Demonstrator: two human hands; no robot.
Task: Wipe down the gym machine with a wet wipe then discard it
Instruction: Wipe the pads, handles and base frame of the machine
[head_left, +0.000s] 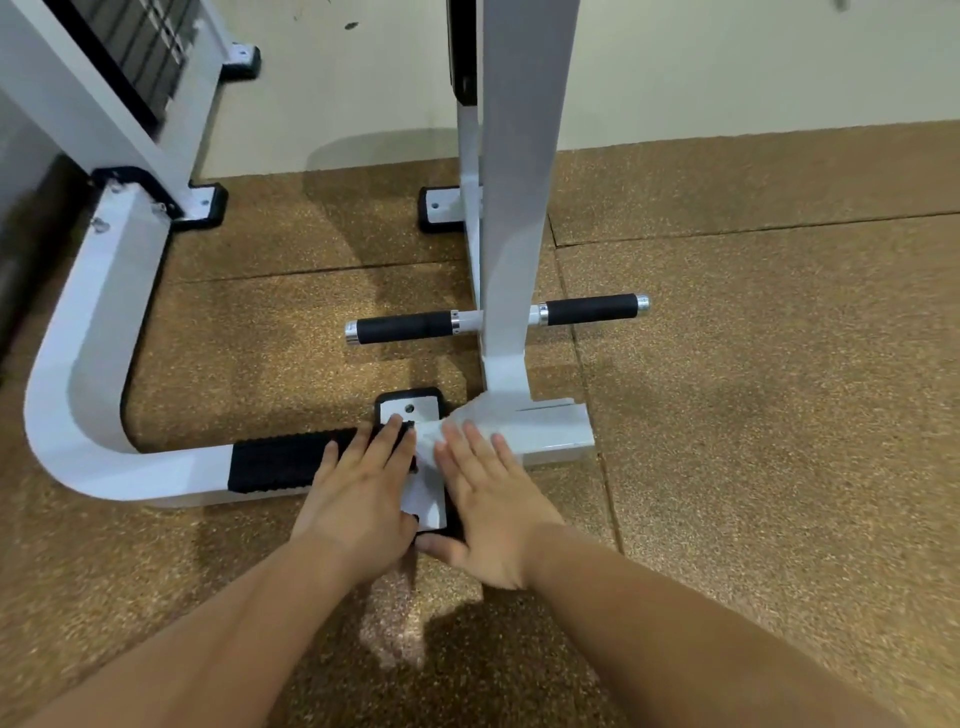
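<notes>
The white gym machine's base rail (83, 374) curves along the floor to a black ribbed tread (275, 460) and meets a white upright post (511, 260). A white wet wipe (467, 421) lies spread over the rail joint at the post's foot. My right hand (488, 499) presses flat on the wipe with straight fingers. Beside it, my left hand (363, 488) rests flat on the right end of the black tread, fingers straight. The part of the wipe under my right palm is hidden.
A horizontal bar with black foam grips (405, 327) crosses the post just above the floor. Black-edged foot plates (439, 208) are bolted to the speckled brown rubber floor (753, 415). A weight stack frame (130, 67) stands at the back left against a cream wall.
</notes>
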